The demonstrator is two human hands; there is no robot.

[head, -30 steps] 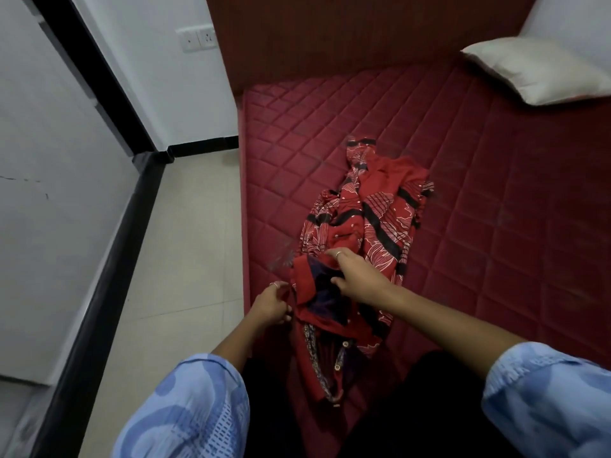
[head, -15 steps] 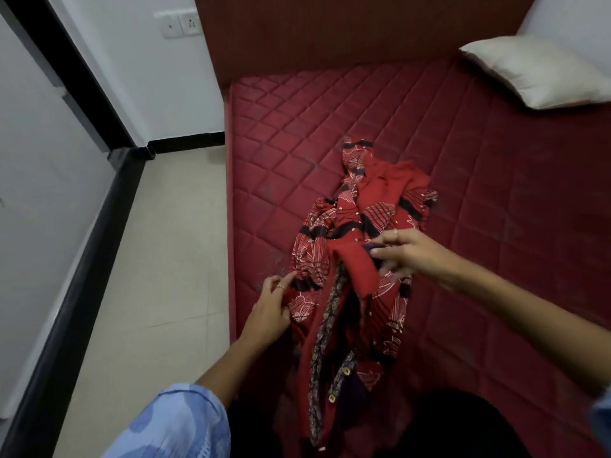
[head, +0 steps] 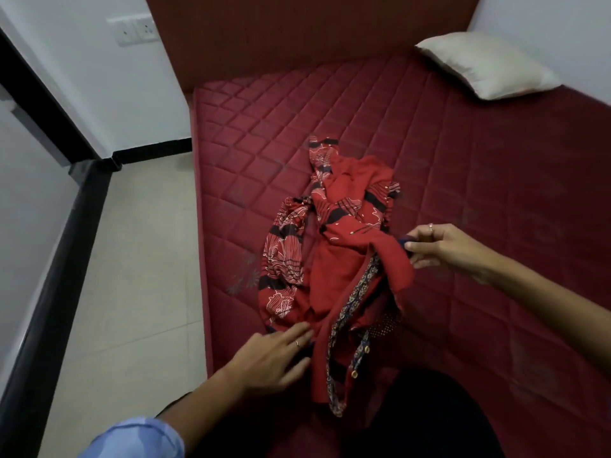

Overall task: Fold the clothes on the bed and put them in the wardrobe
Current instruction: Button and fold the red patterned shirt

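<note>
Cream pillow [head: 486,66] at the mattress's far right corner, dark red headboard [head: 307,38] along its far edge, white switch plate [head: 136,30] on the wall, pale tiled floor [head: 132,276] beside its left edge, black skirting [head: 56,276].

Red garment [head: 334,259], white floral print, black bands; maroon mattress [head: 463,166].

Left hand [head: 271,358] is reaching forward with fingers straight, palm down, a ring on one finger. Right hand [head: 443,246] is out to the side, fingertips pinching together, also ringed, forearm bare.
</note>
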